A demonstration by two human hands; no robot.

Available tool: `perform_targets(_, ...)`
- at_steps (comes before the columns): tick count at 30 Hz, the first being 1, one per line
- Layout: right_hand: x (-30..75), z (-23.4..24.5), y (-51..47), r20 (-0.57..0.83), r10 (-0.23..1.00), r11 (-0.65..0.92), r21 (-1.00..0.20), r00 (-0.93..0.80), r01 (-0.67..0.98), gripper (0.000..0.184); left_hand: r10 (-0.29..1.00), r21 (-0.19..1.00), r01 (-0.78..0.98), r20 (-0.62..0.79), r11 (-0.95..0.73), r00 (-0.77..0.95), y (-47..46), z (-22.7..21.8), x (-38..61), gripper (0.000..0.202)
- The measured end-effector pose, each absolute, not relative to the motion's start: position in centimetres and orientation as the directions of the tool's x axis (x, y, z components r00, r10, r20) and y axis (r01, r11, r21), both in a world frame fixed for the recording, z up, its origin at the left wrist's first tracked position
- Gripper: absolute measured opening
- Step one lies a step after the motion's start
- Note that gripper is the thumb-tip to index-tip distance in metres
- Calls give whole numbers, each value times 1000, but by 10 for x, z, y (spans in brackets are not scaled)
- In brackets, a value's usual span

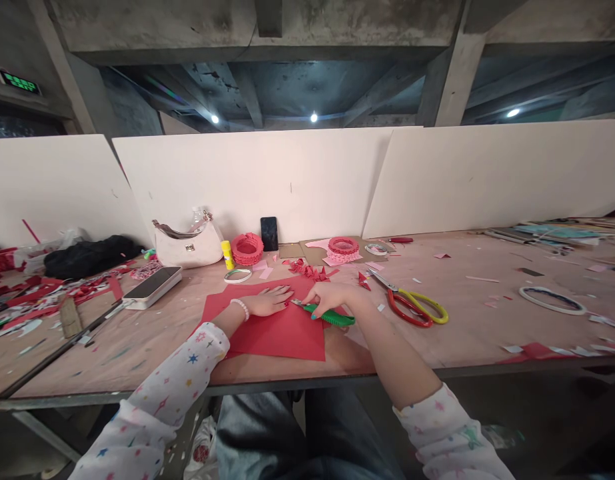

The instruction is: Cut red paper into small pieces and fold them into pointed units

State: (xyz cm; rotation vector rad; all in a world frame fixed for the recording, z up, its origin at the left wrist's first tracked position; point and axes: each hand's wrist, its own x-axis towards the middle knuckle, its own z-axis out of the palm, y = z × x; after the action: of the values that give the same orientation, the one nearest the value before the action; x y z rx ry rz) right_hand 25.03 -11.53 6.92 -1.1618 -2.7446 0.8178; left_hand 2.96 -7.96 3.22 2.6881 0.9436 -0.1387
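Observation:
A sheet of red paper lies flat on the plywood table, near its front edge. My left hand, with a pearl bracelet on the wrist, rests palm-down on the sheet and grips nothing. My right hand is shut on a green-handled craft knife, whose metal tip meets the paper close to my left fingertips. To the right of that hand lie scissors with red and yellow handles. Folded red paper pieces are scattered just beyond the sheet.
White boards stand along the table's back. Near them are a cream handbag, a yellow glue stick, a black phone and red paper rings. Paper scraps cover the left end, and a metal ruler lies nearby.

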Motion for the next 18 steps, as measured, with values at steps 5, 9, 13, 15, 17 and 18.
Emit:
perform_targets(5, 252, 67, -114, -145, 687, 576, -489, -712, 655, 41, 582, 227, 606, -172, -762, 795, -73, 26, 27, 53)
perform_targets(9, 253, 66, -111, -152, 682, 582, -480, -715, 657, 45, 564, 201, 587, -162, -784, 810, -71, 23, 27, 50)
perform_targets(13, 255, 68, -111, -151, 676, 595, -465, -721, 655, 47, 576, 215, 601, -172, -769, 799, -79, 31, 28, 50)
perform_targets(15, 255, 70, -112, -150, 669, 611, -448, -728, 653, 46, 591, 242, 617, -176, -749, 787, -86, 39, 30, 50)
perform_targets(17, 253, 74, -114, -157, 659, 621, -439, -736, 649, 44, 604, 264, 628, -175, -732, 778, -94, 47, 30, 50)
perform_targets(18, 252, 76, -115, -161, 654, 624, -438, -739, 647, 43, 605, 278, 627, -170, -728, 778, -97, 50, 31, 50)
